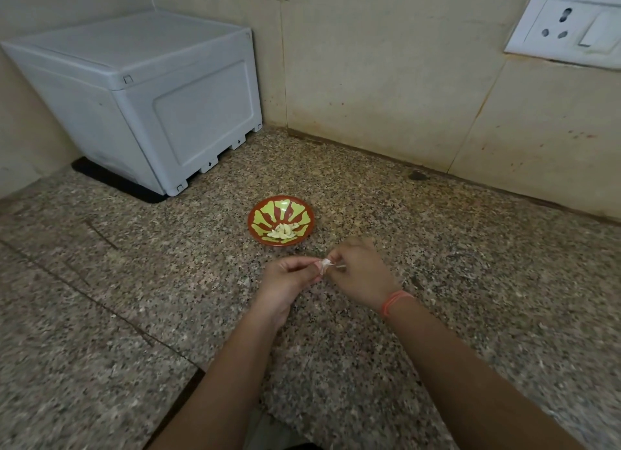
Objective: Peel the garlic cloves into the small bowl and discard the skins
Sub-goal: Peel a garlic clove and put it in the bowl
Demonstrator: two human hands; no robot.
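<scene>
Pinching a clove (325, 265) between left hand (291, 278) and right hand (359, 275), both gripping it, just short of the bowl (258, 229) lying straight ahead

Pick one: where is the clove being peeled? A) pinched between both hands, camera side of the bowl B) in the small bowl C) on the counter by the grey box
A: left hand and right hand both pinch the garlic clove, short of the small bowl holding peeled cloves.
</scene>
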